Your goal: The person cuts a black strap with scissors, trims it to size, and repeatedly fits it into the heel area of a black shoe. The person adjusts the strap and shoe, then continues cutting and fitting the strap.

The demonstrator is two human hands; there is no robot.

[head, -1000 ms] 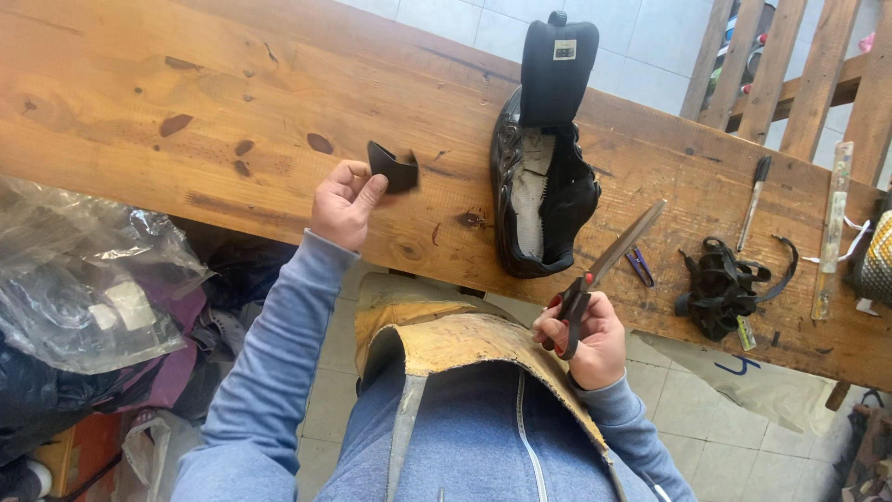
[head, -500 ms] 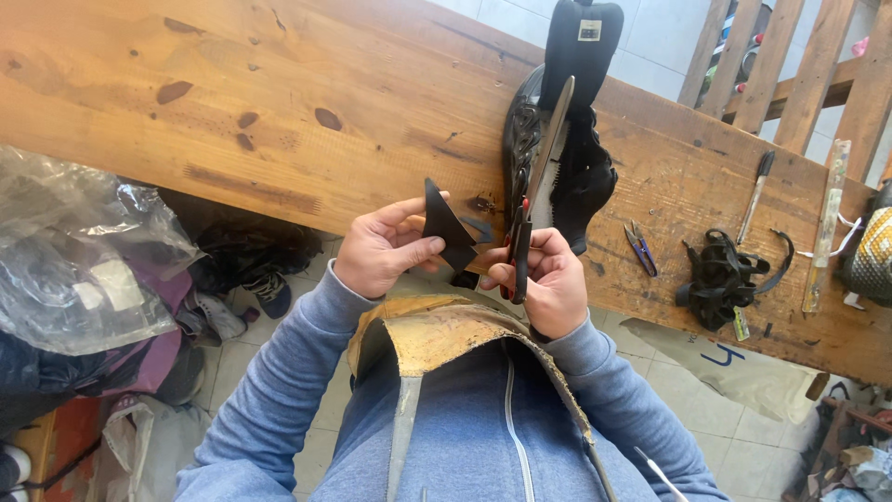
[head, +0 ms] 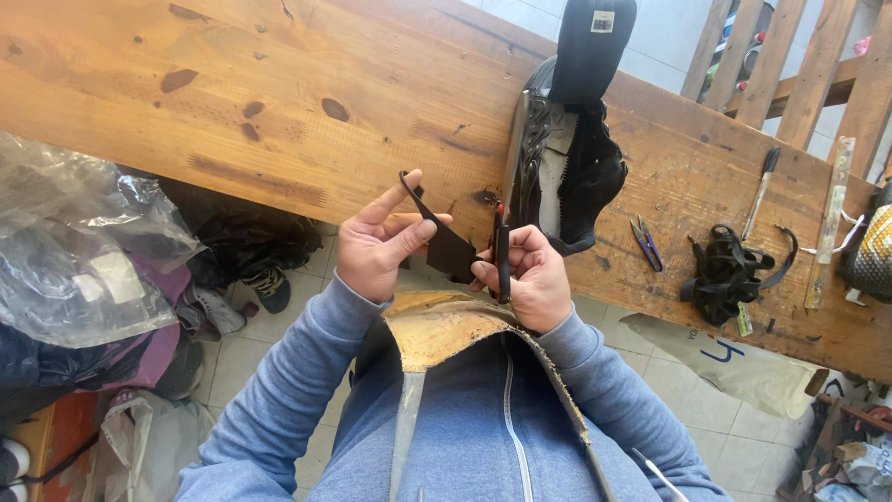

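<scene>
Leather piece (head: 446, 244), black and thin, sits pinched between both hands just below the near edge of the bench (head: 279, 112), above a tan apron (head: 437, 330). Its lower part is hidden behind the fingers, and a narrow strip curls up from it past the left forefinger.

On the bench, right of the piece, a black shoe (head: 567, 139) stands over a last; its top is cut off by the frame and carries a small pale square label. Further right lie a tangle of black straps (head: 729, 274), a dark pen (head: 762, 191) and small snips (head: 646, 244).

Left of the piece, crumpled clear plastic bags (head: 84, 242) hide most of what lies under them.

Left hand (head: 376, 251) has thumb and forefinger closed on the piece, other fingers loosely curled. Right hand (head: 525, 279) is closed around a knife (head: 503, 251), whose blade is hard to make out against the shoe.
</scene>
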